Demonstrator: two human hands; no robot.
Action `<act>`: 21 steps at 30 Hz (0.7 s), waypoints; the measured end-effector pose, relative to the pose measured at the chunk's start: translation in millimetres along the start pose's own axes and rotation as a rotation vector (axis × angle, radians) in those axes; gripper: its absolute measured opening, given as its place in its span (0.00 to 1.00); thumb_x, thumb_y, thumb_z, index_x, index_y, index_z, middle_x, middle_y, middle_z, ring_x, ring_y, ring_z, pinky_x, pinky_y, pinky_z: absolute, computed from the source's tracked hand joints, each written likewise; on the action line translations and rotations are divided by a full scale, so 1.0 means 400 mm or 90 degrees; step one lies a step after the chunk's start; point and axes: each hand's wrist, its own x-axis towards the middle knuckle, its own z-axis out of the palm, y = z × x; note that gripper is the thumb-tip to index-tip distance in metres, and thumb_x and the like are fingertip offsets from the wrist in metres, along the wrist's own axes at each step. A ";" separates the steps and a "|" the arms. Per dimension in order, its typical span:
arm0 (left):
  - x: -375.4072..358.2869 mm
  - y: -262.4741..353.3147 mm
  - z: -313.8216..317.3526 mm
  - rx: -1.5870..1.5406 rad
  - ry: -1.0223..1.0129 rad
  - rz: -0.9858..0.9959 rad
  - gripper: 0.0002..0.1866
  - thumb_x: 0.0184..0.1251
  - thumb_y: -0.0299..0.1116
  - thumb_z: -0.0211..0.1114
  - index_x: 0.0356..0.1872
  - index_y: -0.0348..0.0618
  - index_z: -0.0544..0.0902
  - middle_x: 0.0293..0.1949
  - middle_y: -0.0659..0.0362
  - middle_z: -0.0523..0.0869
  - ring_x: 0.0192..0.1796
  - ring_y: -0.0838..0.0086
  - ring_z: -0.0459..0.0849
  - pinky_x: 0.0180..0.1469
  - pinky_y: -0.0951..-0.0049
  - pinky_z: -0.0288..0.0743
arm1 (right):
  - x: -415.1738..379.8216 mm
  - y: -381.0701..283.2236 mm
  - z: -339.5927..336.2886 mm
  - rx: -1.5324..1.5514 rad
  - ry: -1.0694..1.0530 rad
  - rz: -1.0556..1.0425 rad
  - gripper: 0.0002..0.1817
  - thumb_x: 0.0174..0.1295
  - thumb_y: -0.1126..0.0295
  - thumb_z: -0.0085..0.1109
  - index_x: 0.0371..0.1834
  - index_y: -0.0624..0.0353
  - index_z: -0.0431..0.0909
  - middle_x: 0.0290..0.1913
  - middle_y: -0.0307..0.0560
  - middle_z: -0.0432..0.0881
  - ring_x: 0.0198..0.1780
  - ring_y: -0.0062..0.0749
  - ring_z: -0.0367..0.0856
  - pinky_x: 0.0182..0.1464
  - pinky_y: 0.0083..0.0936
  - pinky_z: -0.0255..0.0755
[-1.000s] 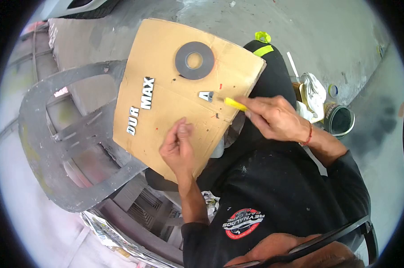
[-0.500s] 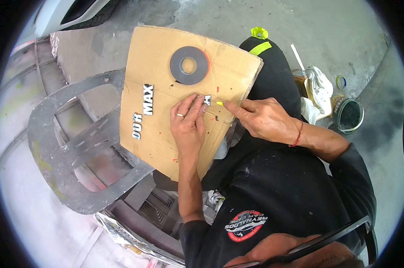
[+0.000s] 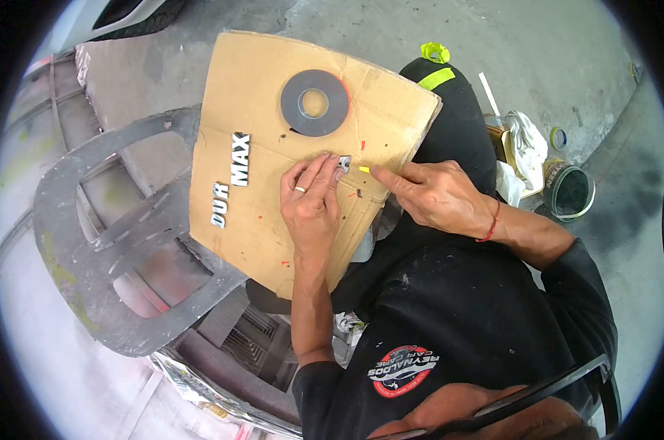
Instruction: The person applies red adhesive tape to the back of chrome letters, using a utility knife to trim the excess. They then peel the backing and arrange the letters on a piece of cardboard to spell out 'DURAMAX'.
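Observation:
My left hand (image 3: 311,205) rests on a sheet of cardboard (image 3: 273,249), its fingertips closed on a small chrome letter "A" (image 3: 344,163). My right hand (image 3: 438,196) is just to the right, fingers pinched round a small yellow-ended tool (image 3: 365,169); the rest of that tool is hidden or too thin to make out. Left of my hands, letters reading "MAX" (image 3: 239,159) and "DUR" (image 3: 219,205) lie on the cardboard. Above the left hand lies a roll of dark grey tape (image 3: 292,110) with a red edge.
A grey plastic chair (image 3: 60,242) supports the cardboard's left side. Yellow-green tape (image 3: 436,78) sticks to my dark-clothed leg. To the right are a white rag (image 3: 526,143) and an open can (image 3: 573,192) on the concrete floor. Small red and black scraps dot the cardboard.
The view has shifted slightly, so the cardboard's left side and the chair appear a little further left. The letter "A" looks slightly tilted under my left fingers; both hands keep their hold.

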 end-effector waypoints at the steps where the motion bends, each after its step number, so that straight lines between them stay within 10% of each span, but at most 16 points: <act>1: 0.000 0.001 -0.001 0.001 0.001 -0.004 0.13 0.64 0.24 0.77 0.49 0.41 0.93 0.50 0.56 0.94 0.54 0.60 0.87 0.60 0.63 0.79 | 0.001 -0.001 -0.003 0.000 -0.001 -0.001 0.26 0.60 0.73 0.66 0.64 0.61 0.82 0.36 0.49 0.86 0.31 0.45 0.89 0.33 0.38 0.84; 21: 0.000 0.004 0.000 0.001 0.002 0.002 0.13 0.63 0.22 0.76 0.50 0.40 0.93 0.50 0.55 0.94 0.54 0.59 0.87 0.60 0.63 0.79 | -0.002 -0.003 0.003 0.009 0.022 -0.001 0.25 0.61 0.72 0.68 0.63 0.62 0.83 0.30 0.48 0.84 0.27 0.43 0.87 0.29 0.37 0.81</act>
